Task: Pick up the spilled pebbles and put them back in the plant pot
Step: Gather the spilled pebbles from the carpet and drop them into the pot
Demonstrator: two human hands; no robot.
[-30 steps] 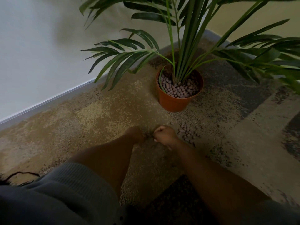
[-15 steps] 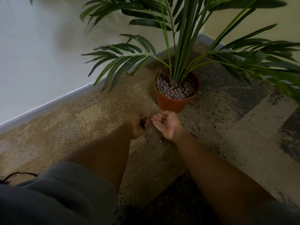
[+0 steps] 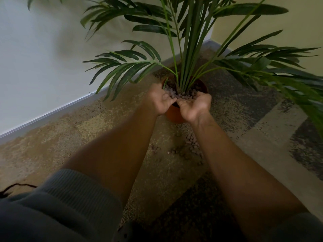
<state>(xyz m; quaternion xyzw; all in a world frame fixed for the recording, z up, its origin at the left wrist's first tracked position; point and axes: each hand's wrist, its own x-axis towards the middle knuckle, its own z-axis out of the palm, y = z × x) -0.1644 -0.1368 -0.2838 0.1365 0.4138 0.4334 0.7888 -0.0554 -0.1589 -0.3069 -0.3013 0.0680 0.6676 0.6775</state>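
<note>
- Pebbles (image 3: 192,145) lie spilled on the carpet (image 3: 108,130), in a loose cluster just in front of the plant pot (image 3: 172,115) and partly tucked under your right forearm; a few strays sit a little to the left of the cluster.
- More pebbles fill the top of the pot around the base of the stems, visible between and behind your hands.
- Your left hand (image 3: 161,100) and right hand (image 3: 194,105) are held together over the near rim of the pot, fingertips meeting at the middle.
- The right grip is cupped, palm up, fingers curled loosely; small dark pebbles appear to rest at the fingertips, but whether they lie in the palm or in the pot behind it cannot be told.
- The left grip is half curled with the palm turned toward the right hand; you cannot tell from this view whether it grasps anything.
- The pot is orange-brown and stands upright on the carpet near the corner of the room.
- Long green fronds of the plant (image 3: 185,55) spread left and right above your hands.
- A white wall (image 3: 35,58) with a pale skirting board runs along the left; a grey ribbed sleeve (image 3: 73,189) covers your left upper arm.
</note>
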